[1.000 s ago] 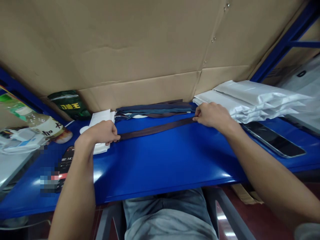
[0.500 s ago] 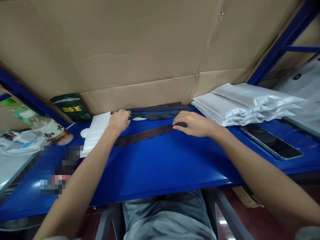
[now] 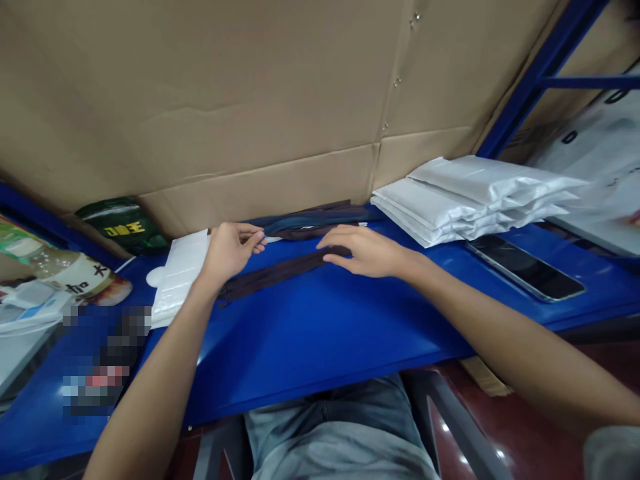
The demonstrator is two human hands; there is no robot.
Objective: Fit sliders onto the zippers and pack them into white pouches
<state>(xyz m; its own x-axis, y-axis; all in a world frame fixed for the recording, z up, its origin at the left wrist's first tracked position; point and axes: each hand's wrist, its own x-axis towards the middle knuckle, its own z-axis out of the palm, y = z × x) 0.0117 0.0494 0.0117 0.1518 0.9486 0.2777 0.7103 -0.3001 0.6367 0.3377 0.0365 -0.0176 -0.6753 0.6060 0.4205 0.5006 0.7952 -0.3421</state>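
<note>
A dark brown zipper lies slantwise across the blue table, with small fittings at its left end. Thumb and fingers of my right hand close round its right end. My left hand is pinched above the zipper's left part, thumb against fingertips; what sits in the pinch is too small to make out. Just behind the hands lies a pile of dark brown and navy strips, with a bit of white showing under it. By my left wrist rests a white padded mailer.
On the right are a stack of white padded mailers and a phone. To the left stand a drink bottle and a dark green pouch. A cardboard wall closes off the back of the blue table.
My left hand has pulled back from the strips and turned, its fingertips now pinched together. The right hand stays at the zipper's end. The whole view has shifted slightly.
</note>
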